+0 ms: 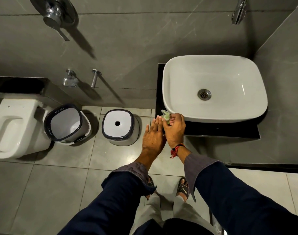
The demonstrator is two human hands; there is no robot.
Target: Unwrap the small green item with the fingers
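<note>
Right grip curls around a small pale green bottle, tilted leftward; left grip, fingers straight and empty, lies just beside it, near the white sink.

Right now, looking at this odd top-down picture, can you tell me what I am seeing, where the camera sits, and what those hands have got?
No machine here: a person wears one wide-angle camera on the head, looking forward and down, so you see their own arms, legs and sandalled feet. It is a bathroom. The right hand grips a small pale green bottle at the corner of the black counter. The left hand lies flat with straight fingers right beside it. On the counter stands a white washbasin, with nothing in it but its metal drain. On the tiled floor to the left are a white stool, a bucket and a toilet.
</note>
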